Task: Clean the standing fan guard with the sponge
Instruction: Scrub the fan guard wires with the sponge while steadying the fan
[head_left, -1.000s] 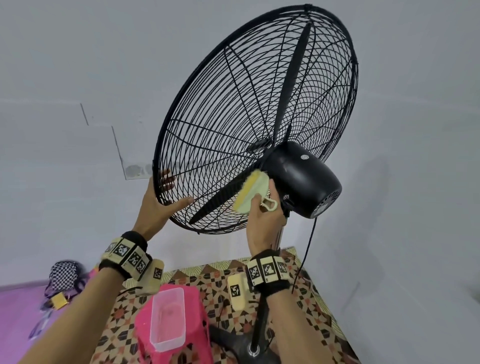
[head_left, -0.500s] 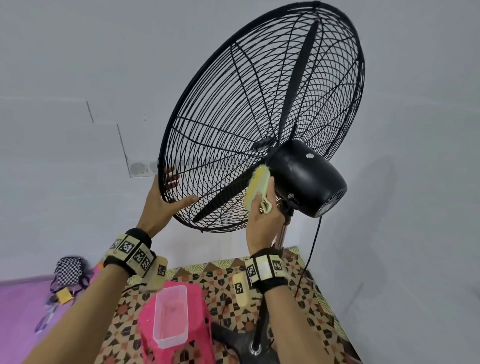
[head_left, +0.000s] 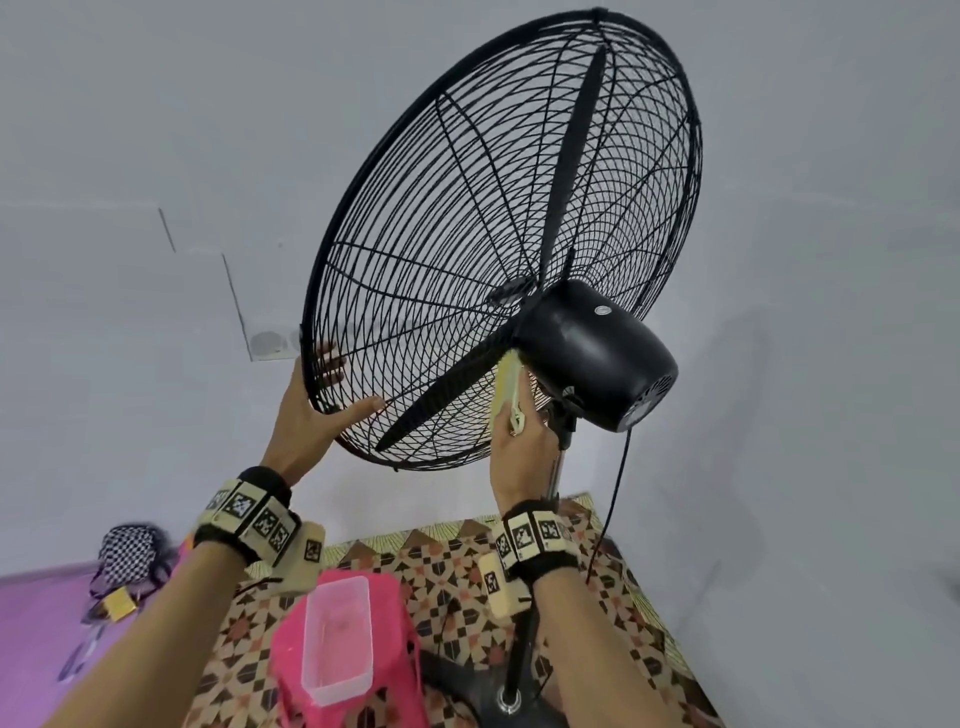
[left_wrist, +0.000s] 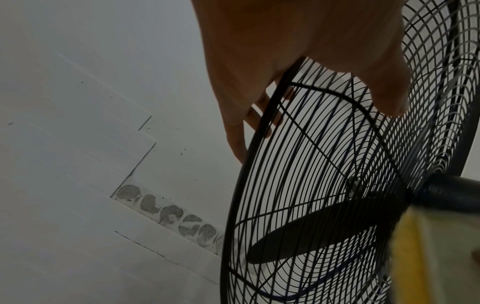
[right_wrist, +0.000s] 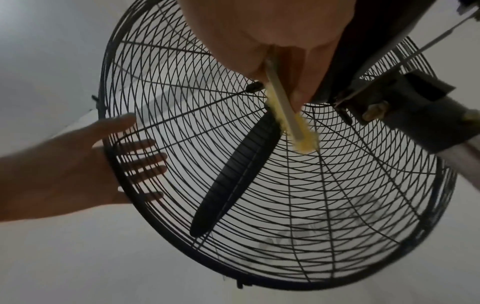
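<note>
Nearest, below my arms: a clear plastic tub (head_left: 336, 642) on a pink stool (head_left: 395, 670), patterned floor mat (head_left: 597, 623), the fan's pole (head_left: 524, 644). Mid-range: my left hand (head_left: 306, 415), fingers straight and spread, grip clasping the lower-left rim of the black fan guard (head_left: 467, 218), thumb on the rear wires, fingers across the front; my right hand (head_left: 519, 452), grip pinched round the yellow sponge (head_left: 506, 387), pressing it edge-on against the rear guard wires just beside the black motor housing (head_left: 592, 353). Farthest: a fan blade (head_left: 571, 171) inside the guard and the grey wall (head_left: 130, 156).
</note>
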